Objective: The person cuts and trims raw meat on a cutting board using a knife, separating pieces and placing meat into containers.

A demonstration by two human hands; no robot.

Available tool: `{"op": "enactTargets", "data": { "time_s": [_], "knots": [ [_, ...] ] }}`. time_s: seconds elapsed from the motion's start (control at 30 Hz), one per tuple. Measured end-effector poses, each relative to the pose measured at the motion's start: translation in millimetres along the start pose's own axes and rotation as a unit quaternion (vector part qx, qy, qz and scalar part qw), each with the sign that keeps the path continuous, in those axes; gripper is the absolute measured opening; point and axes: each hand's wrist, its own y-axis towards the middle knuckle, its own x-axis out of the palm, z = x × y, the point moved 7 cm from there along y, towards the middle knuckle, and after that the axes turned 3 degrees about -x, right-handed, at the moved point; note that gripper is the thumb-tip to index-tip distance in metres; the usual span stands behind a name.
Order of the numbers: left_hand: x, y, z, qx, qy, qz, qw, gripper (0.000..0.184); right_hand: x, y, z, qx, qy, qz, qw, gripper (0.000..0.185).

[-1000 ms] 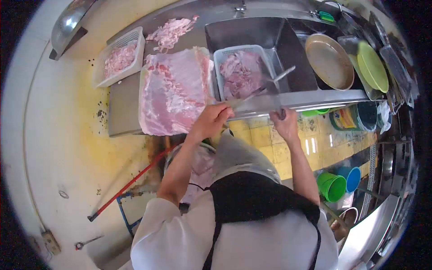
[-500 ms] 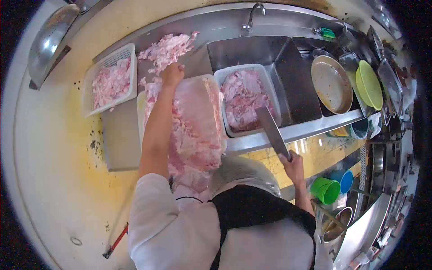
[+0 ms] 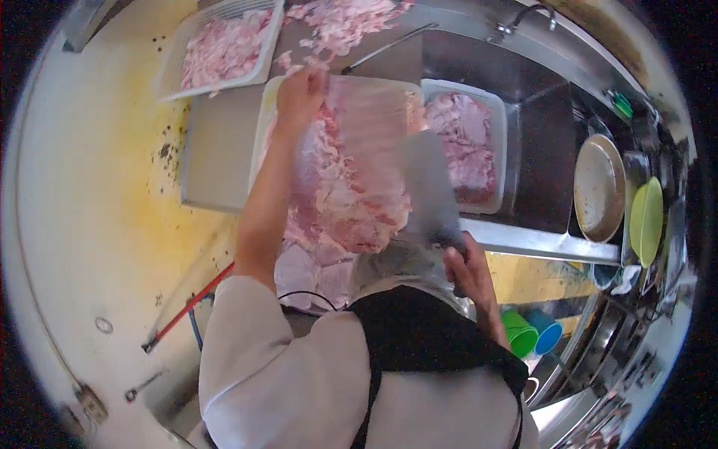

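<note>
A large slab of ribbed meat (image 3: 366, 161) lies on a white cutting board (image 3: 258, 146) in front of me. At the slab's far left corner is my left hand (image 3: 303, 88), its fingers curled closed; what they hold is hidden. My right hand (image 3: 467, 266) grips the handle of a cleaver (image 3: 428, 179). The wide blade, smeared by motion, points away from me and overlaps the slab's right edge in the view. Fatty trimmings (image 3: 348, 26) lie in a loose heap beyond the board.
A white basket (image 3: 273, 56) of pale trimmings stands far left. Right of the board, a white bin (image 3: 499, 150) of meat pieces sits in the sink (image 3: 538, 142). A thin rod (image 3: 389, 49) lies behind the slab. Pans and a green bowl (image 3: 645, 221) stand at right.
The cleaver has moved left from over the meat bin to the slab's right edge. My left hand stays closed near the slab's far left corner. The view has shifted.
</note>
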Motion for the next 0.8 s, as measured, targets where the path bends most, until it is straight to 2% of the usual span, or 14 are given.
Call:
{"op": "enactTargets", "data": {
  "time_s": [0.03,0.07,0.13,0.2,0.3,0.37,0.4,0.43,0.53,0.57,0.67,0.77,0.8],
  "knots": [
    [-20,-38,7,-0.014,0.038,-0.026,0.999,0.018,3,10,2,0.026,-0.075,-0.061,0.995,0.027],
    [-38,-80,16,-0.029,0.075,-0.053,0.995,0.018,9,18,2,0.029,-0.087,-0.088,0.992,0.027],
    [-32,-155,-4,-0.092,0.034,-0.085,0.992,0.016,24,36,10,0.031,-0.11,-0.141,0.983,0.028],
    [-5,-212,-24,-0.081,0.074,-0.049,0.993,0.015,32,55,30,0.043,-0.096,-0.205,0.973,0.032],
    [-4,-229,-19,-0.113,0.036,0.03,0.992,0.012,54,77,13,0.034,-0.057,-0.251,0.966,0.035],
    [-14,-230,-20,-0.135,-0.063,0.05,0.988,0.01,71,94,-5,0.029,-0.028,-0.272,0.961,0.039],
    [-17,-231,-21,-0.143,-0.115,0.061,0.981,0.009,82,106,-12,-0.009,-0.065,-0.28,0.958,0.043],
    [-22,-231,-20,-0.132,-0.104,0.076,0.983,0.007,94,119,-16,-0.05,-0.101,-0.287,0.951,0.048],
    [-36,-237,-22,-0.179,-0.125,0.057,0.974,0.007,114,126,-9,-0.085,-0.095,-0.28,0.952,0.047],
    [-40,-237,-20,-0.2,-0.186,0.073,0.959,0.007,114,117,-5,-0.076,-0.096,-0.304,0.945,0.045],
    [-53,-235,-31,-0.186,-0.175,0.068,0.964,0.008,96,78,12,-0.034,-0.11,-0.362,0.925,0.04],
    [-78,-230,-19,-0.258,-0.246,0.058,0.932,0.008,81,62,30,0.023,-0.13,-0.375,0.917,0.035],
    [-95,-228,-2,-0.235,-0.28,0.09,0.926,0.009,77,56,26,0.038,-0.131,-0.372,0.918,0.033]
  ]
}}
